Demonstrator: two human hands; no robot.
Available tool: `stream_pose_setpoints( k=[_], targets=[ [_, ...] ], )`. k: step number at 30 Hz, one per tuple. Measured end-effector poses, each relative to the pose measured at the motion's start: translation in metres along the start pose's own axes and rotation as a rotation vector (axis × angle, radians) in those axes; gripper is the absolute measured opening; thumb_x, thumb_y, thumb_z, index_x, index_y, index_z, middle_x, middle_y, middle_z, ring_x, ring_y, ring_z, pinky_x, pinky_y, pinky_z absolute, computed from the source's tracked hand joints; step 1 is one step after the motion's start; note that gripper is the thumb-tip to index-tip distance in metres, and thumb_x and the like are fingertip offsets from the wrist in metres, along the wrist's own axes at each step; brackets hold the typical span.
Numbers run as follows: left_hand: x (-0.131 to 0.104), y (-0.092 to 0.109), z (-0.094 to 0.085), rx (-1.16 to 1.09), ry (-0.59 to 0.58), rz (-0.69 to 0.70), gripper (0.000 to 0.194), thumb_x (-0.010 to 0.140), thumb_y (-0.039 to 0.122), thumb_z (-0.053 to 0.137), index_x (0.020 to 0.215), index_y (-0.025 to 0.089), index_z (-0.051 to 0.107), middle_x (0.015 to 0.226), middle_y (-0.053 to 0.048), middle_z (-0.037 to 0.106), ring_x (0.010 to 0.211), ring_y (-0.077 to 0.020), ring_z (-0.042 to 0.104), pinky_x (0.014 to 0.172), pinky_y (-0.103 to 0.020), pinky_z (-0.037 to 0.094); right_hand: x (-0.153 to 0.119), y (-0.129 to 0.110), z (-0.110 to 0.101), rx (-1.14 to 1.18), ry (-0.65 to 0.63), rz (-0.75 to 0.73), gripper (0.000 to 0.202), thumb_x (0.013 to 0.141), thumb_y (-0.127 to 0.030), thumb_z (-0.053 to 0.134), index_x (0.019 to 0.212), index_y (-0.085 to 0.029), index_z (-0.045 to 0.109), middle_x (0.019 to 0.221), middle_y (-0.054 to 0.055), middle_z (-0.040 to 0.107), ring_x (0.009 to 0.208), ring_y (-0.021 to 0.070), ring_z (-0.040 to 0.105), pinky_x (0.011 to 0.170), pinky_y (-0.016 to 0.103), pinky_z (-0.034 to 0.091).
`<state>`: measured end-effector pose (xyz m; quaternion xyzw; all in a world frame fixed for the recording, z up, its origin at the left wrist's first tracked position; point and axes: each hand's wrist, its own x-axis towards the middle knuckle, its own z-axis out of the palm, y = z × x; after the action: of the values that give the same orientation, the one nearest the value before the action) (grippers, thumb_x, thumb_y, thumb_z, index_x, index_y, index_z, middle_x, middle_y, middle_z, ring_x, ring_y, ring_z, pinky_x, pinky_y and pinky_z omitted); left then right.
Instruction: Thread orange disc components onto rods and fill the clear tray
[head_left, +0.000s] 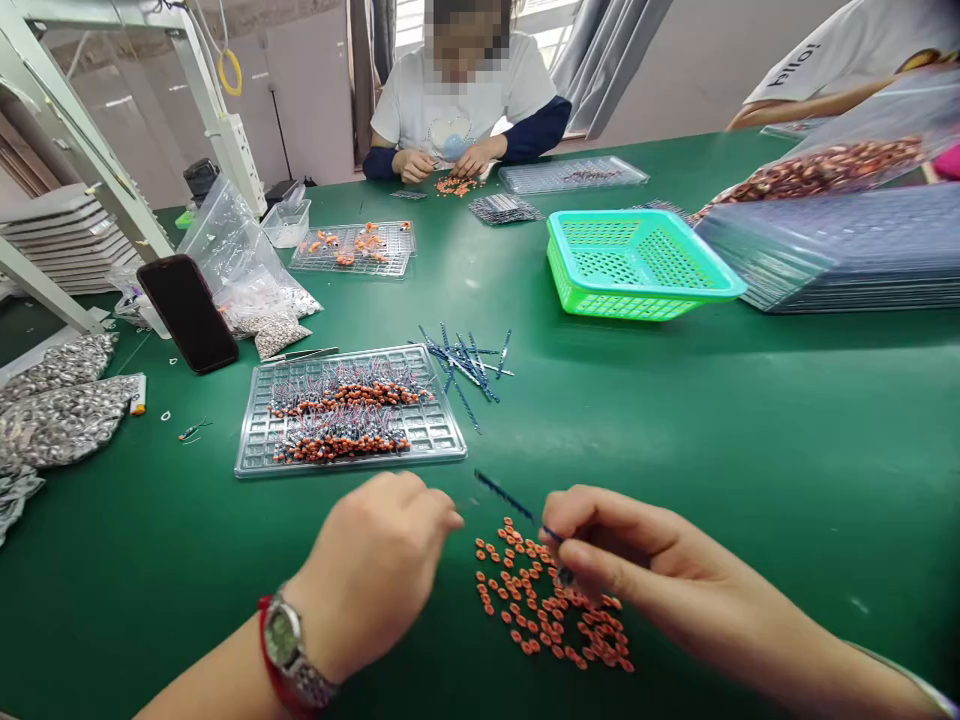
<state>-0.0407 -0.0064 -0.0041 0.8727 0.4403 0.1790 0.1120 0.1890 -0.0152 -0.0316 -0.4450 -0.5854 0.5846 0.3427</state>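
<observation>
My right hand [622,555] pinches a thin dark blue strip [504,494] between thumb and fingertips; one end juts out to the upper left. Below it, small orange ring-like pieces [525,590] lie scattered on the green table. My left hand [382,565], with a watch at the wrist, is closed just left of these pieces. Its fingertips are mostly turned away, so what they hold, if anything, is hidden. Beyond my left hand stands a clear plastic tray [442,435] holding two rows of small orange-tipped parts with thin wires [352,430].
Several loose blue strips [469,365] lie by the tray's right side. A green basket [645,260] stands farther back right. A phone [187,312] leans at left near bags of small parts [67,410]. Across the table [750,420] a co-worker [461,110] handles small orange pieces.
</observation>
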Motion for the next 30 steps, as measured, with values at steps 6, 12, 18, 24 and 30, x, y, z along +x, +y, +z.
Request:
stream_pose_setpoints(
  k=[6,12,18,24,30],
  targets=[
    [0.002,-0.039,-0.044,0.546,0.114,-0.302,0.021,0.092,0.02,0.045,0.075,0.018,0.059,0.075,-0.004,0.061,0.071,-0.0212,0.056,0.064,-0.034,0.044,0.008,0.011,-0.023,-0.598,0.205,-0.162,0.029,0.087,-0.047,0.054,0.073,-0.022,0.057,0.064,0.001,0.059,0.058,0.0173,0.056,0.054,0.029,0.046],
    [0.006,-0.049,-0.039,0.566,-0.018,-0.376,0.021,0.093,0.023,0.044,0.083,0.018,0.062,0.085,-0.005,0.065,0.081,-0.0227,0.059,0.071,-0.035,0.045,0.008,0.021,-0.029,-0.739,0.136,-0.126,0.024,0.088,-0.038,0.049,0.071,-0.022,0.055,0.061,0.0,0.056,0.054,0.0163,0.051,0.051,0.029,0.042],
    [0.007,-0.05,-0.042,0.527,0.052,-0.362,0.024,0.093,0.027,0.044,0.082,0.019,0.063,0.083,-0.003,0.066,0.08,-0.0216,0.06,0.068,-0.033,0.043,0.009,0.014,-0.032,-0.631,0.069,-0.041,0.022,0.085,-0.04,0.054,0.075,-0.021,0.06,0.065,0.001,0.061,0.059,0.017,0.054,0.054,0.028,0.044],
    [0.007,-0.049,-0.045,0.531,0.211,-0.269,0.024,0.093,0.031,0.045,0.084,0.02,0.064,0.08,-0.002,0.066,0.076,-0.0196,0.06,0.064,-0.031,0.04,0.009,0.014,-0.035,-0.709,0.132,-0.117,0.02,0.088,-0.033,0.051,0.075,-0.021,0.06,0.072,0.004,0.066,0.064,0.0178,0.059,0.059,0.029,0.046],
    [0.007,-0.045,-0.042,0.524,0.293,-0.252,0.021,0.092,0.033,0.048,0.083,0.022,0.064,0.079,-0.002,0.067,0.077,-0.0194,0.062,0.061,-0.03,0.039,0.012,0.013,-0.021,-0.743,0.172,-0.244,0.02,0.092,-0.026,0.047,0.074,-0.02,0.053,0.064,0.001,0.058,0.055,0.0146,0.051,0.053,0.026,0.041]
  ],
)
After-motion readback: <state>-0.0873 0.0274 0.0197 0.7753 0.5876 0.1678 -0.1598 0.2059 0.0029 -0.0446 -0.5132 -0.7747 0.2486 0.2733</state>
